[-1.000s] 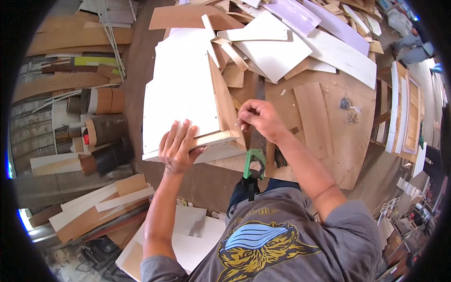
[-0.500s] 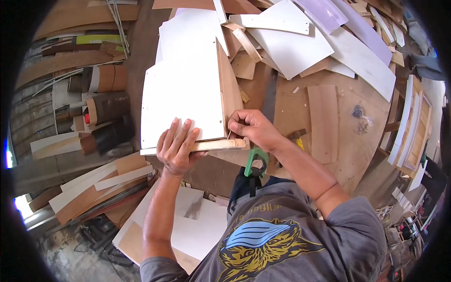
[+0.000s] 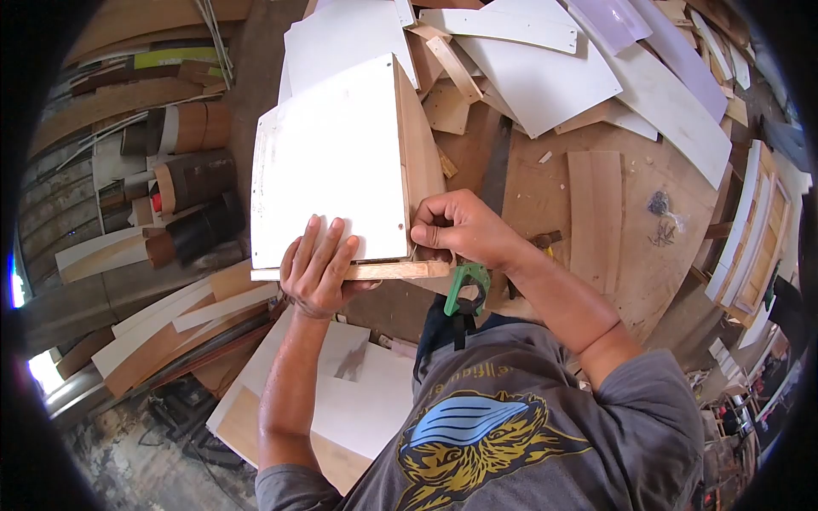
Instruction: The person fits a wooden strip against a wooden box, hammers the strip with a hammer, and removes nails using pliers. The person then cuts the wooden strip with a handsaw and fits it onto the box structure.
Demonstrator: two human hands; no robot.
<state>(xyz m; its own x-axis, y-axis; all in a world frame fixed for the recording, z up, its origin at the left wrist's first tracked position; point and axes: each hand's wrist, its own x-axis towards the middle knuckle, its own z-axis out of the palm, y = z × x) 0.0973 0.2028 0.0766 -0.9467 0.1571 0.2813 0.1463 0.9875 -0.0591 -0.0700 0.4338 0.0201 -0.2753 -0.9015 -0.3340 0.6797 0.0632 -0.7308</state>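
A white-faced wooden box (image 3: 332,170) lies in front of me, its bare wood side turned to the right. Along its near edge runs a pale wooden strip (image 3: 396,271). My left hand (image 3: 319,268) grips that near edge, with its fingers flat over the white face and the thumb low by the strip. At the near right corner, my right hand (image 3: 460,228) is closed in a pinch on a thin nail, mostly hidden by the fingers. Just below the right hand, a green and black clamp-like tool (image 3: 467,288) is near my waist.
A hammer (image 3: 545,241) and a flat wooden board (image 3: 595,221) lie on the brown worktable (image 3: 532,192) to the right. Loose nails (image 3: 662,234) lie by a small plastic bag (image 3: 658,203). White panels (image 3: 537,77) are piled behind; wood offcuts (image 3: 187,324) are stacked at left.
The view has shifted slightly. My right hand's fingertips sit closer to the strip at the box's corner, and less of the nail shows. My left hand keeps its hold.
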